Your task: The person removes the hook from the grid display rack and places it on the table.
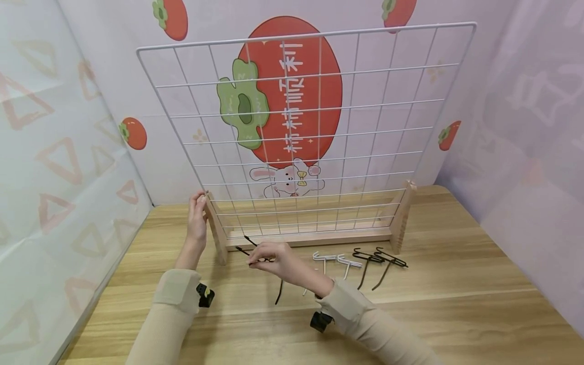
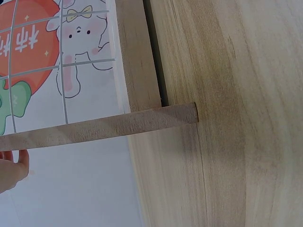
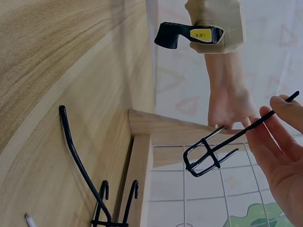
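A white wire grid panel (image 1: pixel 319 107) stands upright in a wooden base. My left hand (image 1: pixel 197 223) holds the upper end of the base's left leg (image 1: pixel 216 228), fingertips against the wood. In the right wrist view, my right hand (image 3: pixel 279 156) pinches a black wire hook (image 3: pixel 209 150) by its stem, with the forked end pointing away from the fingers. Below that hand lies another black hook (image 3: pixel 71 144), partly hidden by the hand in the head view. White hooks (image 1: pixel 325 257) and black hooks (image 1: pixel 368 256) lie to its right in front of the base.
The wooden table (image 1: pixel 255 334) carries everything. A printed backdrop (image 1: pixel 365 177) with fruit and a rabbit rises behind the grid. White patterned sheeting (image 1: pixel 59 101) bounds the left side. The base's right leg (image 1: pixel 402 218) stands beyond the loose hooks.
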A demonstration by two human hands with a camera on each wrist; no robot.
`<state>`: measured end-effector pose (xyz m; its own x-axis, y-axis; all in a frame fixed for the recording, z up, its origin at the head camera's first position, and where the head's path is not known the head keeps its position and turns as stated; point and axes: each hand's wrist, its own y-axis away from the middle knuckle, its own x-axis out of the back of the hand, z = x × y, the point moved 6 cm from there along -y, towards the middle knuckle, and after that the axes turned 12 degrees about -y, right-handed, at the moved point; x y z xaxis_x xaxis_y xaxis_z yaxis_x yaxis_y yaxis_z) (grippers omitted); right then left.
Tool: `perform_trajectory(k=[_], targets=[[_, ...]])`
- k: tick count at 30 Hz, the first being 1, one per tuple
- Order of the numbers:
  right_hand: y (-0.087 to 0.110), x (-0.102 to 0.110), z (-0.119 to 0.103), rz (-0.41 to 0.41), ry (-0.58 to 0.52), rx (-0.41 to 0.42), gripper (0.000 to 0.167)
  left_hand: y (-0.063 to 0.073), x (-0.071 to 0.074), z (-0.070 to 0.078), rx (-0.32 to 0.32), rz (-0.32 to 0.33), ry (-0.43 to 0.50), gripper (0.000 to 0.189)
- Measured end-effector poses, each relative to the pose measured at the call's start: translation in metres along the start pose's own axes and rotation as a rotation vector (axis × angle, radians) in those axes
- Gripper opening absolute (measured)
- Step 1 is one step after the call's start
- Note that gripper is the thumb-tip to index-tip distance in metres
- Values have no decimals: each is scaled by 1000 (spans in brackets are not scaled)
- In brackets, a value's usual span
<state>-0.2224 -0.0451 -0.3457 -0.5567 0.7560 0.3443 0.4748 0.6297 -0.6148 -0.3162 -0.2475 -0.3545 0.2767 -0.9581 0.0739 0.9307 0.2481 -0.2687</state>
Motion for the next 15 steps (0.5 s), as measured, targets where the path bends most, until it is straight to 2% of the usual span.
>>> perform_trajectory(k=[8, 15], targets=[[7, -6, 7, -81, -45, -92, 8, -1, 0, 0, -4, -4, 3, 13], [11, -10, 12, -103, -83, -185, 9, 0, 0, 0, -3, -6, -9, 14]])
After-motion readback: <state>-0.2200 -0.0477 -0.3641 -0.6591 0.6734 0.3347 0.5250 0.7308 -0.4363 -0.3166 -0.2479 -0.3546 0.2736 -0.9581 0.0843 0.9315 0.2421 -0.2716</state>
